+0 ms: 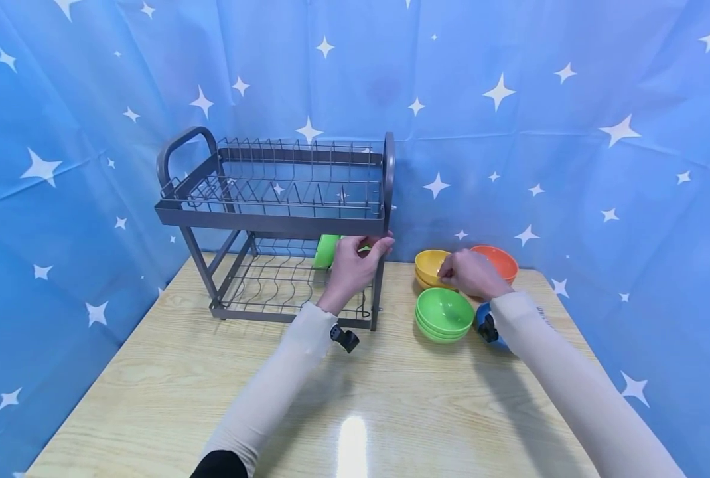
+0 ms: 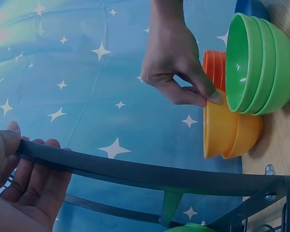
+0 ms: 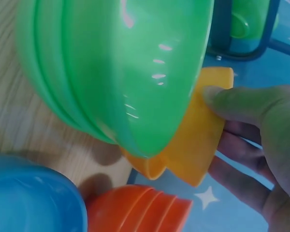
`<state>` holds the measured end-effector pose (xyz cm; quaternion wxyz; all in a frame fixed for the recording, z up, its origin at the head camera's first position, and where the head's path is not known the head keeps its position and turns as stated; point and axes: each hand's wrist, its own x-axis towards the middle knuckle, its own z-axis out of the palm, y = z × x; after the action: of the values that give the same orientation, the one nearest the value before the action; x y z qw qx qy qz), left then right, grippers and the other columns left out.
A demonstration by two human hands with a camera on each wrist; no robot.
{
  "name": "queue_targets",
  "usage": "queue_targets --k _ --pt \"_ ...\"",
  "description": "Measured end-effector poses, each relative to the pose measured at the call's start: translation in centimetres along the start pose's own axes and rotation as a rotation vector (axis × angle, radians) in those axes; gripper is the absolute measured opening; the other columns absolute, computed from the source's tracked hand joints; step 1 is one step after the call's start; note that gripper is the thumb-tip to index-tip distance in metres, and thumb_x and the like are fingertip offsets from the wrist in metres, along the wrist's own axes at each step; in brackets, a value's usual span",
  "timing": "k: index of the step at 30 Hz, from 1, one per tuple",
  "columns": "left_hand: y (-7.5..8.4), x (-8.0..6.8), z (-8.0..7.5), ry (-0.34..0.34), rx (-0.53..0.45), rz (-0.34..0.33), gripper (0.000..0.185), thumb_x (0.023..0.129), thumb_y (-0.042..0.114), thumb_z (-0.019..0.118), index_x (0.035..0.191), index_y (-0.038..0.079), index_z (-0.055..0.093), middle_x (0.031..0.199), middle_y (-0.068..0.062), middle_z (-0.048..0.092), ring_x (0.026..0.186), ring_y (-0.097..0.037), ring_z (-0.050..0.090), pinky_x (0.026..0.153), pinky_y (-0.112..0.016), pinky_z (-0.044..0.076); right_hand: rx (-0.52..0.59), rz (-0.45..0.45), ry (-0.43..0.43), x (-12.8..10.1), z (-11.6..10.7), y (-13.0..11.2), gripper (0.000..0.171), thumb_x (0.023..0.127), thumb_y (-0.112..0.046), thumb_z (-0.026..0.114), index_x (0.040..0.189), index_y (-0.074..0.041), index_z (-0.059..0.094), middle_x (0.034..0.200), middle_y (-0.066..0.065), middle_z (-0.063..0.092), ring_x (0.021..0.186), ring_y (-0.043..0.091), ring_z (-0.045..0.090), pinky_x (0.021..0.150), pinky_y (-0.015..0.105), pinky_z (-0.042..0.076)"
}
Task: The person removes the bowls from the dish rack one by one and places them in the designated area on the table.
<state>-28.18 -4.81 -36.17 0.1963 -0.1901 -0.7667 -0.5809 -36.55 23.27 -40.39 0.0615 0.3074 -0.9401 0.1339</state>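
Note:
My right hand [image 1: 476, 272] pinches the rim of the upper yellow bowl [image 2: 221, 126], thumb on one side and fingers on the other. That bowl sits tilted in another yellow bowl [image 2: 251, 135]. My left hand [image 1: 355, 264] is at the right side of the dark two-tier dish rack [image 1: 271, 226], its thumb and fingers on either side of the frame bar [image 2: 135, 170]. Behind the left hand, a green bowl [image 1: 326, 251] stands on edge in the lower tier, partly hidden. A stack of green bowls [image 1: 444, 312] stands in front of the yellow ones.
Orange bowls [image 1: 498, 257] are stacked behind the right hand. A blue bowl [image 3: 34, 203] sits beside the green stack, partly covered by the right wrist in the head view. Wire dividers line the rack's upper tier [image 1: 295, 192]. A blue star-patterned curtain [image 1: 480, 133] hangs behind the wooden table [image 1: 152, 385].

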Motion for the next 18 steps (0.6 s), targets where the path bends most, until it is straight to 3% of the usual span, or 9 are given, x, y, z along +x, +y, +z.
queue_targets --k 7,18 --pt "-0.2 0.0 0.1 0.01 0.023 0.024 0.033 0.102 0.04 0.063 0.116 0.014 0.075 0.092 -0.005 0.077 0.082 -0.012 0.069 0.065 -0.021 0.052 -0.006 -0.027 -0.028 0.3 0.4 0.4 0.008 0.085 -0.005 0.079 0.086 -0.012 0.082 0.087 0.002 0.078 0.075 0.012 0.068 0.073 0.036 0.063" --pt "-0.3 0.1 0.1 0.009 0.024 0.032 0.029 0.102 0.039 0.063 0.115 0.016 0.075 0.092 -0.004 0.077 0.082 -0.012 0.068 0.064 -0.022 0.051 0.006 0.004 -0.077 0.5 1.0 1.2 0.013 0.084 -0.002 0.078 0.093 -0.011 0.083 0.096 0.007 0.08 0.093 0.026 0.077 0.083 0.042 0.064"
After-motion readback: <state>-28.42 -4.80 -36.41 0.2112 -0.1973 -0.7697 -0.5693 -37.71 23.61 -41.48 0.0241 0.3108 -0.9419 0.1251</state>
